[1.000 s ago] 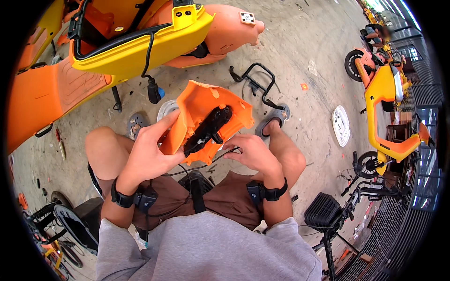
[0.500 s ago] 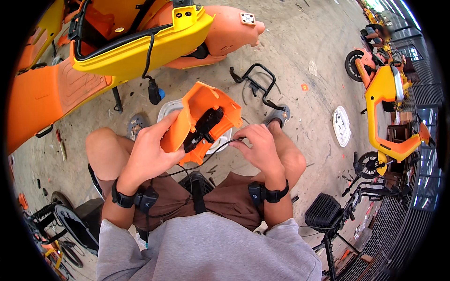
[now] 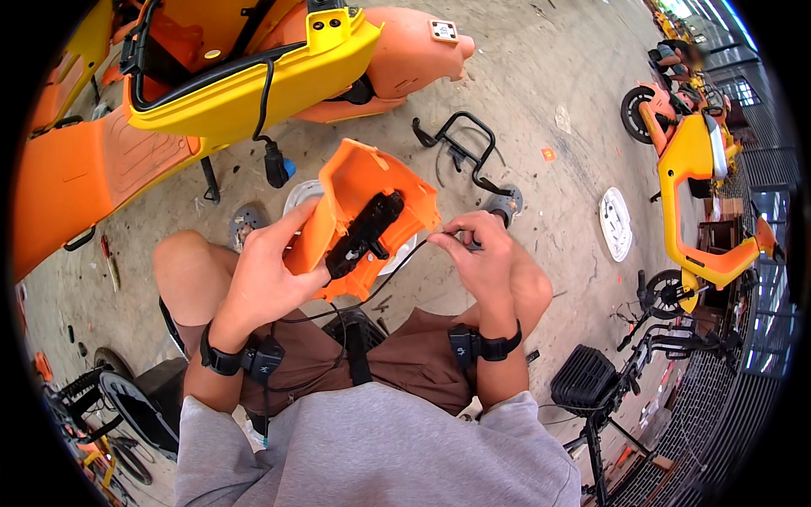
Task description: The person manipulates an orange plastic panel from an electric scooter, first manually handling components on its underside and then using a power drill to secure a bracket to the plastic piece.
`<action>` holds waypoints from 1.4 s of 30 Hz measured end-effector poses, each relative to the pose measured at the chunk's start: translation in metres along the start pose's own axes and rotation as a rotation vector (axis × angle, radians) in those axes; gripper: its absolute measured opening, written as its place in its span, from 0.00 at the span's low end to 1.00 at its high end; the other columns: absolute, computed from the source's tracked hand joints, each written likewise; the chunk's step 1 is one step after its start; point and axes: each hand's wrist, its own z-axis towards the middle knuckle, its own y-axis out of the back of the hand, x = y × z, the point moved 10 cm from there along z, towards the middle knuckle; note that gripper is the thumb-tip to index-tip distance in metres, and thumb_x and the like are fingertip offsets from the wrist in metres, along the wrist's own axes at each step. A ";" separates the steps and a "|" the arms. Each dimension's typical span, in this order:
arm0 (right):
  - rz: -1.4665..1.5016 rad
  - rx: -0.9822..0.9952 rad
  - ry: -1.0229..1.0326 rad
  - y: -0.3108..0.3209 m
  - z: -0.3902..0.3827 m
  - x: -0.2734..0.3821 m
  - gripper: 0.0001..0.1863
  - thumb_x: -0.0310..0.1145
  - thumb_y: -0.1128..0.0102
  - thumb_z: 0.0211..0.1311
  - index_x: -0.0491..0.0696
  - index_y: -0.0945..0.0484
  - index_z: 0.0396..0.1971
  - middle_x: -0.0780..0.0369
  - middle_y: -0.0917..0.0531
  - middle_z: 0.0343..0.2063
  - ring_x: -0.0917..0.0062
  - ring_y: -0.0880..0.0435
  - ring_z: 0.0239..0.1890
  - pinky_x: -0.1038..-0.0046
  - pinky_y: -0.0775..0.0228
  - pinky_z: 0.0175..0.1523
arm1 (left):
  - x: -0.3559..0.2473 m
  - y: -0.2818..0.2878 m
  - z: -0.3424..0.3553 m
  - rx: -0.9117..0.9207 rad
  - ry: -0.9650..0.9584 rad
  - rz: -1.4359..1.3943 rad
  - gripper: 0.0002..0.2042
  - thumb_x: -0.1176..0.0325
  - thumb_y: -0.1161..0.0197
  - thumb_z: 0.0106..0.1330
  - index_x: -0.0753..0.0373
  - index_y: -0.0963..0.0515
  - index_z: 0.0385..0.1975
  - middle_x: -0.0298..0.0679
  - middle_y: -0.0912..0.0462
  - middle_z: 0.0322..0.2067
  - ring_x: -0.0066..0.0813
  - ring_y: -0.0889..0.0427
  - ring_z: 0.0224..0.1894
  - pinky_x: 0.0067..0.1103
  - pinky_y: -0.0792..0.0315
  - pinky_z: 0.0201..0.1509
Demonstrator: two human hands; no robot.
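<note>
Your left hand [image 3: 269, 275] is wrapped around the lower left edge of an orange plastic cover [image 3: 363, 215], thumb on its inner face and fingers curled behind, holding it up above your knees. The cover is a curved, hollow shell, open side toward you, with angular edges and a smooth bright orange skin. A black module [image 3: 365, 234] lies slanted along its inside, just right of your left thumb. From the cover's right edge a thin black cable [image 3: 390, 279] runs across to your right hand [image 3: 483, 253], whose fingertips are closed in a pinch on the cable's end. The cable then droops between both hands toward your lap. Beyond the cover lies a black metal bracket [image 3: 460, 148] on the concrete floor [image 3: 541, 76].
</note>
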 end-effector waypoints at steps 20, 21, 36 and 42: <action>0.370 0.029 -0.488 -0.007 -0.012 -0.052 0.12 0.26 0.27 0.52 0.40 0.20 0.33 0.64 0.15 0.29 0.83 0.19 0.32 0.80 0.26 0.38 | -0.011 0.004 -0.002 0.103 -0.038 0.112 0.34 0.74 0.34 0.43 0.70 0.28 0.57 0.55 0.18 0.40 0.47 0.15 0.41 0.25 0.25 0.48; 0.371 0.027 -0.504 -0.008 -0.013 -0.054 0.12 0.27 0.26 0.52 0.40 0.20 0.33 0.64 0.16 0.29 0.84 0.19 0.31 0.81 0.27 0.37 | -0.009 0.003 -0.003 0.098 -0.050 0.120 0.34 0.74 0.33 0.43 0.69 0.27 0.57 0.55 0.18 0.40 0.47 0.16 0.42 0.26 0.25 0.48; 0.417 -0.147 -0.518 -0.003 -0.012 -0.053 0.10 0.30 0.27 0.55 0.40 0.19 0.30 0.68 0.18 0.24 0.89 0.25 0.26 0.85 0.33 0.33 | -0.005 -0.007 -0.004 -0.011 -0.104 0.195 0.29 0.74 0.35 0.45 0.66 0.26 0.54 0.54 0.17 0.43 0.49 0.17 0.45 0.30 0.23 0.49; 0.346 -0.058 -0.534 -0.005 -0.017 -0.058 0.13 0.34 0.30 0.60 0.39 0.18 0.34 0.63 0.15 0.25 0.86 0.21 0.29 0.80 0.28 0.36 | 0.002 0.004 -0.004 -0.189 -0.096 -0.014 0.27 0.81 0.36 0.54 0.70 0.29 0.57 0.48 0.16 0.44 0.31 0.16 0.47 0.24 0.24 0.51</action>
